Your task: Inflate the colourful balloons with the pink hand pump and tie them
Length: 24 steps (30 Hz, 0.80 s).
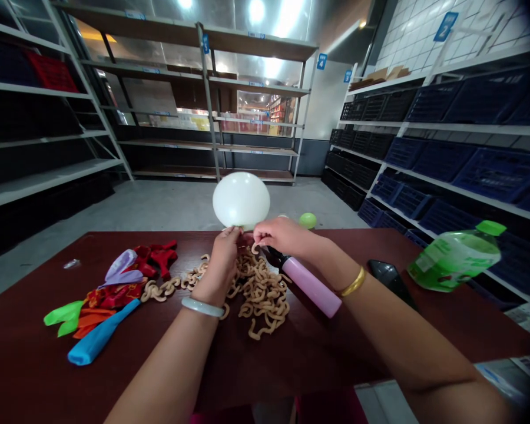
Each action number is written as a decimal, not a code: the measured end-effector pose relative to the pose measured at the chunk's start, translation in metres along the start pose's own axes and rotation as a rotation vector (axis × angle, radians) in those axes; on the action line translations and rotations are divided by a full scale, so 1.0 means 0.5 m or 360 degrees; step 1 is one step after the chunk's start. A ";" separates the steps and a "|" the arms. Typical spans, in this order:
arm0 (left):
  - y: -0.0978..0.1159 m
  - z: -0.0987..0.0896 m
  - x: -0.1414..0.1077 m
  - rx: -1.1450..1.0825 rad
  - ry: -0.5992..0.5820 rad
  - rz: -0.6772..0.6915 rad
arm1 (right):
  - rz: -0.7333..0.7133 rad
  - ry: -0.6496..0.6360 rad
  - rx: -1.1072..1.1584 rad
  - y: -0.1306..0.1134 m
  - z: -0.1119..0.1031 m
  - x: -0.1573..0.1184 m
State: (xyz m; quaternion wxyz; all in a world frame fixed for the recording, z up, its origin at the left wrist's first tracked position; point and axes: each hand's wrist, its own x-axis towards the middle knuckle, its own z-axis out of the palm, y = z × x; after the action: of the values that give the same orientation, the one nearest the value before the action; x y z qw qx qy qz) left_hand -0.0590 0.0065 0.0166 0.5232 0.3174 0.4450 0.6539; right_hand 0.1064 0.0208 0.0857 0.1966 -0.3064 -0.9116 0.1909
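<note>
A white inflated balloon (241,200) stands just beyond my hands at the table's far edge. My left hand (227,250) is closed in a pinch at the balloon's lower end, where its neck is mostly hidden by the fingers. Close beside it, my right hand (287,234) has thumb and fingertips together on a small tan curled piece. Below both hands lies a heap of tan curled pieces (265,294), some linked or tangled, with a strand trailing left. A pink hand pump (311,285) with a black end rests under my right forearm.
Flat balloons in blue (103,333), green (66,317), lilac (122,268) and red (159,257) lie at left on the dark table (39,359). A black phone-like object (389,280) and a green-capped bottle (457,257) are at right. Shelves (256,88) stand beyond.
</note>
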 end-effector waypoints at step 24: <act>-0.019 0.021 -0.022 -0.0302 -0.0485 -0.0307 | -0.0348 0.0116 -0.0891 -0.051 -0.002 0.092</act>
State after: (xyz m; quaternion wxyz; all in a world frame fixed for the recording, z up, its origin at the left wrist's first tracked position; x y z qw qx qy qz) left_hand -0.0430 -0.0007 0.0126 0.6723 0.3177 0.3254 0.5841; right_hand 0.0605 0.0313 0.1096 0.1565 -0.2555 -0.9487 -0.1012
